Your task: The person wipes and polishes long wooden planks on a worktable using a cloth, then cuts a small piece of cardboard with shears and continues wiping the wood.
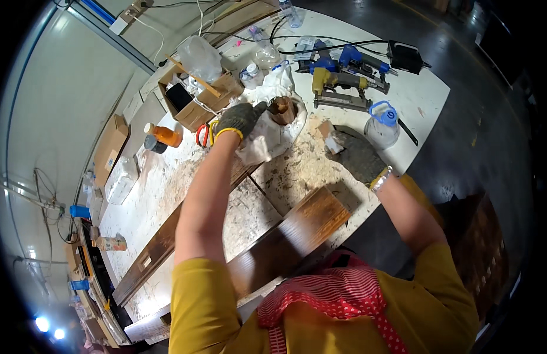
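My left hand (238,120), in a dark glove with a yellow cuff, is closed just left of a small brown-stained cup (281,110). Crumpled white cloth (258,144) lies beneath and beside it; what its fingers grip, if anything, is hidden. My right hand (359,154), gloved alike, is closed around a small white-and-brown piece (333,143) above the stained tabletop. Nearer my body, a dark brown wooden board (291,236) lies slanted along the table's front edge. A second long brown board (152,256), with a rectangular cutout, passes under my left forearm.
Beyond my right hand lie nail guns (342,88) and a jug with a blue lid (382,127). A cardboard box (208,109) with a phone stands at the back left, near red-and-yellow-handled scissors (203,134) and an orange bottle (164,135). Cables cross the far side.
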`<state>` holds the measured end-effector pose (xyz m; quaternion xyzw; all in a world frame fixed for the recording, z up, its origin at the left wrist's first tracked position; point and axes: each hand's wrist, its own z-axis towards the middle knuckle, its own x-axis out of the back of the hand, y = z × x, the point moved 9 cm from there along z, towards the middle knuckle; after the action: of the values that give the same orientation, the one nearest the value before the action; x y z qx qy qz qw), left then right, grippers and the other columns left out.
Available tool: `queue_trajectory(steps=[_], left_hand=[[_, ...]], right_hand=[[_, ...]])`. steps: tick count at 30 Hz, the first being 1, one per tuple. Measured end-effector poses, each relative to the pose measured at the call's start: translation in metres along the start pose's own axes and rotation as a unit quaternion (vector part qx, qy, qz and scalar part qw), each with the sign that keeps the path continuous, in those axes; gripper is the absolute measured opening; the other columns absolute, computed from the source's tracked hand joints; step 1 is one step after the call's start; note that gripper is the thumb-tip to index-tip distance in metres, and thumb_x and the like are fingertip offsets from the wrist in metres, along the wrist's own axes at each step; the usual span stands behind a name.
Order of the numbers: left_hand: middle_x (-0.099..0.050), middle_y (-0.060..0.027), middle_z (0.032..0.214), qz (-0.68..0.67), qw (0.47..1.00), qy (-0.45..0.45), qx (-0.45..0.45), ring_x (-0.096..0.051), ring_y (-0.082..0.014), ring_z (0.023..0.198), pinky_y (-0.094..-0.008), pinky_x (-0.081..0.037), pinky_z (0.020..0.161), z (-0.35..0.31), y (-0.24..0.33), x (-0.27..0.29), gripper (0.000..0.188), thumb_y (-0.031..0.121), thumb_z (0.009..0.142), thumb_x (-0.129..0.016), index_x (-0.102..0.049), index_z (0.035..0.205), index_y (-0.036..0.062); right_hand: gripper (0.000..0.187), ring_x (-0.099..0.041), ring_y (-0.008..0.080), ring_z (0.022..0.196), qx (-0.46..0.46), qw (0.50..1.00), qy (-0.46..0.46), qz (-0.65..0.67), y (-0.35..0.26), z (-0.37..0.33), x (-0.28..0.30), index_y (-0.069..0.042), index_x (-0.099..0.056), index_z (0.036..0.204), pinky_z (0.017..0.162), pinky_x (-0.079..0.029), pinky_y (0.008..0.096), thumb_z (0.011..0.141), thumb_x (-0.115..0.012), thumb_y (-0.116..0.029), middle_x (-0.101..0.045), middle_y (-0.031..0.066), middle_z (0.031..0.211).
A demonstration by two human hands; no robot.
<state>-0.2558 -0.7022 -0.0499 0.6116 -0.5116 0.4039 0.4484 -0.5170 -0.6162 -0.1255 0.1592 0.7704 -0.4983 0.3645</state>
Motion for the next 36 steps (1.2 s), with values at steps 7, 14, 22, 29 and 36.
queue_trajectory(steps=[7,14,22,29,36], left_hand=[[-0.064,-0.021,0.114,-0.15,0.988,-0.024,0.016,-0.059,-0.0346,0.109,-0.0403,-0.045,0.093,0.033,0.02,-0.038,0.061,0.058,0.087,-0.05,-0.067,0.111,0.0046],[-0.064,-0.0221,0.111,-0.129,0.991,0.008,0.025,-0.058,-0.0355,0.109,-0.0401,-0.042,0.094,0.057,-0.01,-0.049,0.063,0.058,0.089,-0.048,-0.065,0.112,0.0025],[-0.066,-0.0084,0.084,-0.259,0.964,0.046,0.037,-0.059,-0.0197,0.075,-0.0309,-0.047,0.07,0.034,-0.034,-0.035,0.036,0.034,0.089,-0.061,-0.068,0.104,0.0022],[-0.067,-0.0173,0.091,-0.439,0.885,0.058,0.147,-0.065,-0.0239,0.083,-0.0349,-0.05,0.075,0.006,-0.048,-0.048,0.03,0.028,0.089,-0.057,-0.068,0.104,0.0034],[-0.063,-0.0175,0.118,-0.085,0.982,0.152,-0.069,-0.059,-0.034,0.111,-0.0412,-0.045,0.096,0.017,-0.04,-0.045,0.035,0.024,0.089,-0.051,-0.061,0.118,0.0071]], right_hand=[[0.038,-0.057,0.0116,0.092,0.071,0.941,-0.023,-0.329,-0.034,0.062,-0.018,0.001,-0.059,0.118,0.076,-0.05,0.0289,0.087,-0.068,-0.02,-0.064,0.0069,0.103],[0.033,-0.061,0.0205,0.094,0.134,0.893,-0.027,-0.429,-0.024,0.099,-0.019,0.003,-0.063,0.108,0.084,-0.047,0.0332,0.085,-0.069,-0.019,-0.066,0.0146,0.105],[0.034,-0.062,0.0286,0.098,0.201,0.826,-0.045,-0.525,-0.041,0.107,-0.036,0.0,-0.062,0.112,0.085,-0.047,0.0368,0.087,-0.067,-0.023,-0.065,0.0184,0.105],[0.042,-0.06,0.0333,0.105,0.229,0.757,-0.04,-0.611,-0.034,0.138,-0.059,-0.002,-0.059,0.12,0.09,-0.047,0.039,0.086,-0.065,-0.025,-0.061,0.0205,0.115],[0.041,-0.056,0.0335,0.111,0.302,0.628,-0.088,-0.712,-0.03,0.147,-0.081,-0.003,-0.059,0.12,0.096,-0.045,0.0405,0.084,-0.064,-0.023,-0.06,0.0182,0.119]])
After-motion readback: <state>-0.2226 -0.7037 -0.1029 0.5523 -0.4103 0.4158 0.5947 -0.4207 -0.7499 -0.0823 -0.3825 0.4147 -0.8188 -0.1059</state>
